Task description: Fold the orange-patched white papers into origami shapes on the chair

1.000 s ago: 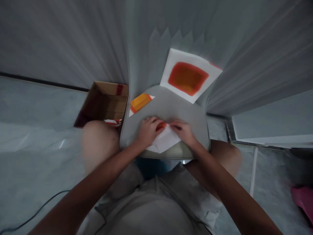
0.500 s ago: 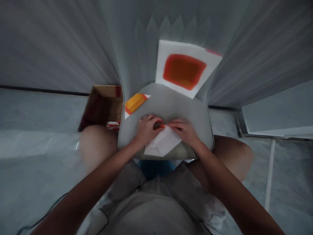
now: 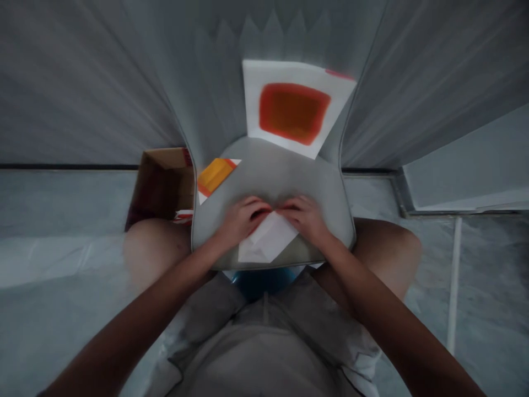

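A folded sheet of white paper (image 3: 269, 238) lies at the front of a grey chair seat (image 3: 285, 173). My left hand (image 3: 243, 219) pinches its far left edge, fingers curled over it. From the other side my right hand (image 3: 305, 218) grips the far right edge, and the fingertips of both hands nearly meet at the paper's far corner. Beyond my left hand, at the seat's left side, rests a folded orange-and-white paper piece (image 3: 215, 176). The fold under my fingertips is partly hidden and blurred.
A white sheet with a red-orange printed square (image 3: 294, 113) leans against the chair's backrest. On the floor to the left stands an open cardboard box (image 3: 149, 187), with red-and-white paper (image 3: 183, 215) near its front. Grey curtains (image 3: 74, 82) hang behind the chair.
The view has shifted, so the chair and papers appear slightly further left. Both hands stay on the white paper; the orange bit seen between the fingertips is now mostly covered.
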Available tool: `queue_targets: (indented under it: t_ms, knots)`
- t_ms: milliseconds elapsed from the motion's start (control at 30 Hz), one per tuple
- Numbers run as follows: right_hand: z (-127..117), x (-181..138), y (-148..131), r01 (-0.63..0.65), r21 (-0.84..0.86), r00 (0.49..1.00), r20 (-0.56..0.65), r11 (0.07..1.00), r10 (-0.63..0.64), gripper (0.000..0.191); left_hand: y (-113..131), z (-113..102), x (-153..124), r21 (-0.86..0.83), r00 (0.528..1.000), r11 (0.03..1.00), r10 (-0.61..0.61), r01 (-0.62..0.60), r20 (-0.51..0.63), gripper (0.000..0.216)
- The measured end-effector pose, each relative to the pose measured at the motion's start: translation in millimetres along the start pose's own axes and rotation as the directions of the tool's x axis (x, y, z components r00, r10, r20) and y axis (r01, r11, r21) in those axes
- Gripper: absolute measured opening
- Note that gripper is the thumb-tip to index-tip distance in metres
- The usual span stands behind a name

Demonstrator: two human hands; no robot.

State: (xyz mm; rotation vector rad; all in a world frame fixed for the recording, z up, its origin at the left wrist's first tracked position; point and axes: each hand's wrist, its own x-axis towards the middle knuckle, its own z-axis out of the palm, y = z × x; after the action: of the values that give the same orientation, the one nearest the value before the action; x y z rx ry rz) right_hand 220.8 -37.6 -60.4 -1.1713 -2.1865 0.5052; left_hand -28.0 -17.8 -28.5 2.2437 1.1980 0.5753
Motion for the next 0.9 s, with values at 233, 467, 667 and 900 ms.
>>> queue_targets:
  t_ms: [233, 467, 667, 900]
  knots:
    - [2, 2, 1, 0.030, -0.048, 0.999, -0.019, 0.998, -0.031, 0.027, 7, -7, 3, 0.064, 0.990, 0.997, 0.024, -0.033, 0.140, 0.024]
    - [7, 5, -2, -0.193, -0.083, 0.960, -0.223, 0.978, 0.171, 0.034, 9, 7, 7, 0.075, 0.993, 0.993, -0.084, 0.090, -0.082, 0.025]
    - [15, -8, -18, -0.182, -0.160, 0.974, -0.164, 0.970, 0.156, 0.025, 7, 10, 10, 0.078, 0.984, 0.991, -0.099, 0.111, -0.149, 0.029]
    - [15, -4, -27, -0.136, -0.251, 0.988, -0.110, 0.958, 0.112, 0.021, -8, 2, 29, 0.044, 0.990, 0.992, -0.113, 0.117, -0.087, 0.022]
